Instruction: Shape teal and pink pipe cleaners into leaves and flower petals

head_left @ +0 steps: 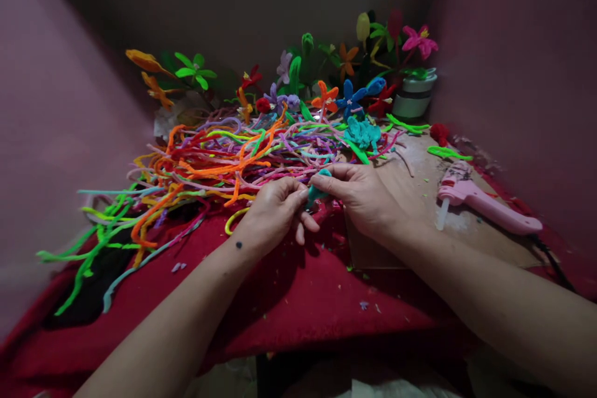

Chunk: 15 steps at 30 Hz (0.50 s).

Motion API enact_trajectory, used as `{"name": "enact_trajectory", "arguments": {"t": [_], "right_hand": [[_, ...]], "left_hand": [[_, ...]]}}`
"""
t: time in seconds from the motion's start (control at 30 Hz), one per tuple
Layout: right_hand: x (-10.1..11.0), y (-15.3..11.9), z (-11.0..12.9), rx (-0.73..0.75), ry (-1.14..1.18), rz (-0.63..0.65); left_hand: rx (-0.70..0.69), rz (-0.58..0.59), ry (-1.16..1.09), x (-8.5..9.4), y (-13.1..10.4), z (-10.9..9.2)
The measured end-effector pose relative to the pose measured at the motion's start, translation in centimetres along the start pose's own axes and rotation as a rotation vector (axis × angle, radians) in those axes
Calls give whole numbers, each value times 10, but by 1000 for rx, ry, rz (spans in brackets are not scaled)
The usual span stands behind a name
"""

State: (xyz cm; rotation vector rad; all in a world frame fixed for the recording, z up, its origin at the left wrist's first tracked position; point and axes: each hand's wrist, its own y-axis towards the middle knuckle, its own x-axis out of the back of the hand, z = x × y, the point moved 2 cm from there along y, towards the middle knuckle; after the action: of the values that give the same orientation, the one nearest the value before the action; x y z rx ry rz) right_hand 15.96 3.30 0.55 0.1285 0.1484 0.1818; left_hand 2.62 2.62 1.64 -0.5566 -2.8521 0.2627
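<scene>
Both hands meet over the front middle of the table, pinching a small teal piece of bent pipe cleaner between them. My left hand grips its left side with thumb and index finger, the other fingers loosely curled below. On the right side, my right hand holds it with thumb and fingertips. Fingers partly hide the piece, so its full shape cannot be made out. Just behind my right hand lies a turquoise pipe-cleaner flower. A big heap of colourful pipe cleaners spreads behind and left of my hands.
A pink glue gun with a glue stick rests on a cardboard sheet at right. Finished pipe-cleaner flowers line the back, some in a white-and-grey pot. Scraps dot the red cloth; pink walls flank both sides.
</scene>
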Motion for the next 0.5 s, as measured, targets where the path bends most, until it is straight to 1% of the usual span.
{"name": "enact_trajectory", "arguments": {"t": [0.13, 0.23, 0.33, 0.5], "right_hand": [[-1, 0, -6, -81, 119, -8], [-1, 0, -8, -62, 128, -18], [0, -1, -7, -34, 75, -40], [0, -2, -8, -47, 44, -21]], "left_hand": [[56, 20, 24, 1, 0, -1], [78, -6, 105, 1, -2, -2], [86, -25, 164, 1, -3, -2], [114, 57, 2, 1, -2, 2]]}}
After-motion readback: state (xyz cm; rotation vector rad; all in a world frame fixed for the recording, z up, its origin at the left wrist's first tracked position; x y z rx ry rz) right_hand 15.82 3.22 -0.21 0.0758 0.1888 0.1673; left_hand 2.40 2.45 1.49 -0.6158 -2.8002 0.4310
